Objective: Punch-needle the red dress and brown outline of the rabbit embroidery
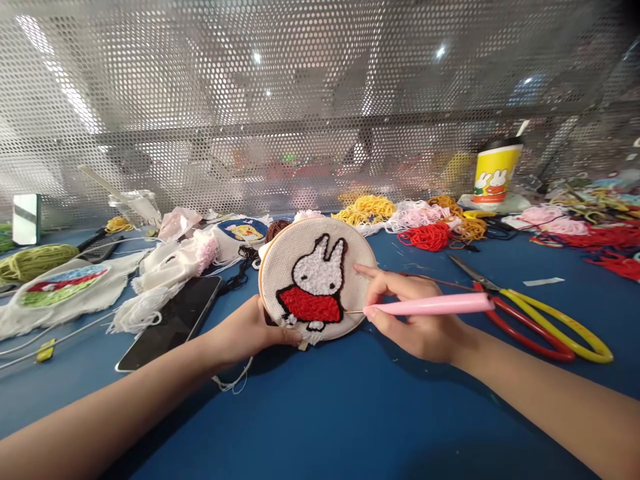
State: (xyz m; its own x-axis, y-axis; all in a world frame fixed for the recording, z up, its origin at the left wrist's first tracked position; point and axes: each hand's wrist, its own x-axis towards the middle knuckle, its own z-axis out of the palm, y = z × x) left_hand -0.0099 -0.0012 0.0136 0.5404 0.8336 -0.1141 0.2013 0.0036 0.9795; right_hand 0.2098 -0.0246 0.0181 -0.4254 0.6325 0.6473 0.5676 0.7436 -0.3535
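An embroidery hoop [360,243] is held up over the blue table, tilted to face me. Its cream cloth carries a white rabbit [317,267] with a black outline and a red body in looped yarn. Around the hoop's lower left rim is my left hand [253,327], its thumb at the front and the other fingers hidden behind. My right hand [413,310] pinches a pink punch needle [435,305]. The needle's thin metal tip meets the cloth just right of the red body. My right index finger is stretched out against the cloth.
Red and yellow scissors [545,320] lie at the right. Red yarn [425,236] and yellow yarn [367,209] are heaped at the back, near a yellow paper cup [496,175]. A black phone [173,323] and a stitched cloth [65,287] lie left. A perforated metal screen [300,87] stands behind.
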